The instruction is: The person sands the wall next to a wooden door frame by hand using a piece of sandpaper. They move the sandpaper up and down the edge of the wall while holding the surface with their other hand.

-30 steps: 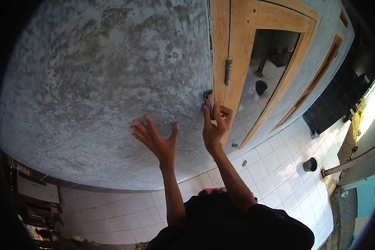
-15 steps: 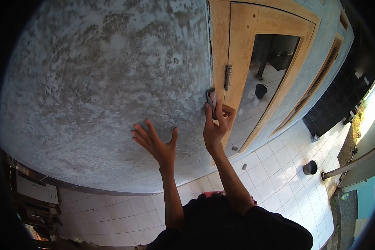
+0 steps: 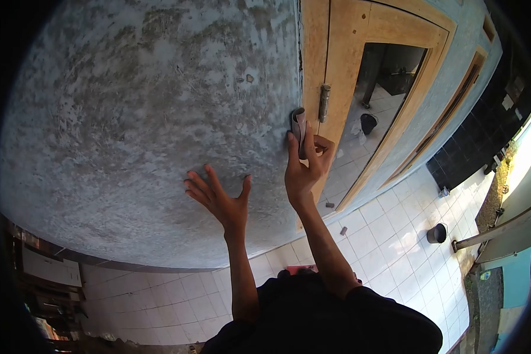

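My right hand [image 3: 305,171] grips a curled piece of sandpaper [image 3: 299,123] between thumb and fingers. The sandpaper lies at the edge of the wooden frame [image 3: 313,59], where the wood meets the mottled grey-blue wall [image 3: 159,118]. A metal hinge [image 3: 324,103] is just right of it. My left hand [image 3: 224,203] is spread with its fingers apart, fingertips at the wall, and holds nothing. Whether the left palm touches the wall cannot be made out.
The wooden door's glass pane [image 3: 371,100] reflects the floor and a bucket. On the white tiled floor [image 3: 389,236] are a dark bucket [image 3: 437,233] and a small grey block [image 3: 344,230]. A slanted post [image 3: 489,232] stands at the right. Furniture [image 3: 50,265] is at lower left.
My right hand and the sandpaper have moved up along the frame's edge. My left hand has stayed nearly in place, fingers still spread.
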Demonstrator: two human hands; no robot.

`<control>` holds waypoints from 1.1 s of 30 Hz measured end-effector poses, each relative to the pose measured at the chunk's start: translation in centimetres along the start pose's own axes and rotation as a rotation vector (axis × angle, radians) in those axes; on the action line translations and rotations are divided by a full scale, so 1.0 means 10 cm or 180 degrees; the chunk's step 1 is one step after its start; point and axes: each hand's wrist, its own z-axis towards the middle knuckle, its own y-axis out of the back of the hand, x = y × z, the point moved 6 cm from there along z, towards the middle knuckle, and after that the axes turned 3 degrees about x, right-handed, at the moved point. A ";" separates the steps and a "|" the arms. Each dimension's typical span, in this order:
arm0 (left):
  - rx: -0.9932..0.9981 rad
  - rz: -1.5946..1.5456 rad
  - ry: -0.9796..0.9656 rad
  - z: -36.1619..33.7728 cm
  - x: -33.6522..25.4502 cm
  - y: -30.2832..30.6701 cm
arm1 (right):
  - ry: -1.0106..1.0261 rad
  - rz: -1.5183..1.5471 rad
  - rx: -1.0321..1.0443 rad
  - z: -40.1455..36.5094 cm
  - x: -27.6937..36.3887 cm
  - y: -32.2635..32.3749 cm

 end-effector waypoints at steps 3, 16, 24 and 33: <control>-0.0035 0.0017 -0.0001 0.01 0.01 -0.02 | -0.0053 0.0168 -0.0061 -0.01 -0.02 -0.04; 0.0031 -0.0013 -0.0056 0.01 -0.01 0.02 | -0.0042 0.0163 0.0144 -0.21 -0.07 -0.04; 0.0123 0.0195 -0.0149 -0.04 0.04 -0.01 | 0.0075 0.0051 0.0287 -0.33 -0.18 -0.01; 0.0177 0.0171 -0.0134 -0.06 0.06 -0.01 | 0.0282 -0.0176 0.0297 -0.43 -0.27 0.00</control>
